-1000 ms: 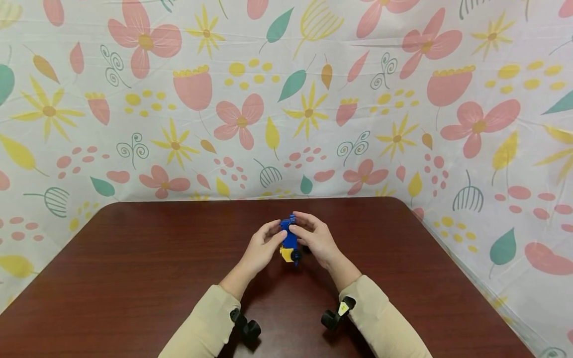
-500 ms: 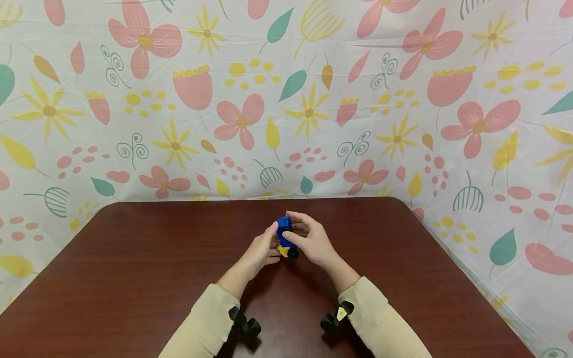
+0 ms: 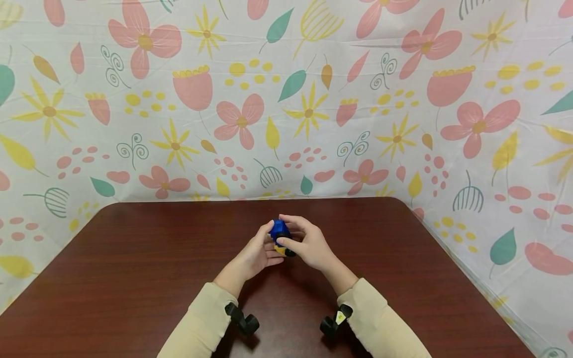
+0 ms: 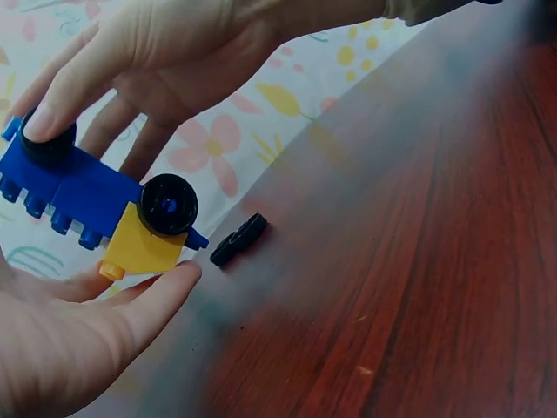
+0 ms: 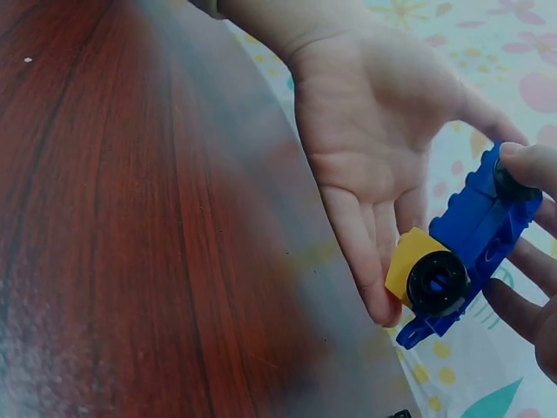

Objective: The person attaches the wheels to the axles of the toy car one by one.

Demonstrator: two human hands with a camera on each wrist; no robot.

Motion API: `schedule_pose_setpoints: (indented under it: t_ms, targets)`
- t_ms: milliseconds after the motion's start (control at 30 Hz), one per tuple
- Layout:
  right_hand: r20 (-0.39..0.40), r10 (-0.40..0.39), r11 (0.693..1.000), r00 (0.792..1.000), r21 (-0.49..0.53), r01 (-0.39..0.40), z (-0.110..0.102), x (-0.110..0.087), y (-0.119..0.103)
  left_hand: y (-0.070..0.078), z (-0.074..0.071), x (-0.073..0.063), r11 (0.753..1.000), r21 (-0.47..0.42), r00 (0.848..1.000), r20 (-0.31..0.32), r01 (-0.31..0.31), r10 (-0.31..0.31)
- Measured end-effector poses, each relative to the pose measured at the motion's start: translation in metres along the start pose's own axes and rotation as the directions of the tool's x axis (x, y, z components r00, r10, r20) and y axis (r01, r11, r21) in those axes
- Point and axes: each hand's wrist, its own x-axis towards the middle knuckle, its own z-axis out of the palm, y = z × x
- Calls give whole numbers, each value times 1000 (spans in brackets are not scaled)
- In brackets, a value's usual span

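A building-block toy vehicle (image 3: 280,229) is held up between the hands, over the far middle of the table. Its blue base (image 4: 91,193) has studs along one side, a yellow brick (image 4: 144,246) at one end and a small blue hook beyond that. Black wheels (image 5: 438,283) show on the side turned to the wrist cameras. My right hand (image 3: 315,246) pinches the vehicle, its thumb on one wheel and the fingers behind. My left hand (image 3: 254,257) lies along the other side with fingers straight, fingertips at the yellow brick and thumb near the blue end.
A pair of black wheels (image 4: 239,240) rests on the dark red-brown table (image 3: 147,268); in the head view it is hidden. A flower-print cloth (image 3: 241,149) hangs behind the table. Each sleeve carries a black wrist camera (image 3: 241,319).
The vehicle has moved slightly left and tilted, its blue end turning up toward the head camera. My left hand's fingers have spread lower along it; my right hand moves left with it.
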Motion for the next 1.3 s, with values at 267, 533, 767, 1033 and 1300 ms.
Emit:
schedule_pose_setpoints:
  t_ms: [267, 533, 767, 1033, 1300]
  targets:
    - [22, -26, 999, 999, -28, 27, 1, 0, -3, 0, -7, 0, 998, -54, 1000, 8, -15, 16]
    - [-35, 32, 999, 999, -43, -34, -7, 0, 8, 0, -5, 0, 996, -36, 994, -83, -78, 75]
    - [-136, 170, 980, 976, -77, -181, -15, 2, 19, -5, -5, 2, 990, 84, 990, -81, -112, 119]
    - [-150, 286, 939, 946, -155, -308, -27, 1, 29, -8, -6, 3, 970, 204, 979, -128, -129, 157]
    - [-126, 430, 832, 894, -328, -447, -33, -1, 40, -11, -7, 5, 949, 265, 969, -132, -169, 209]
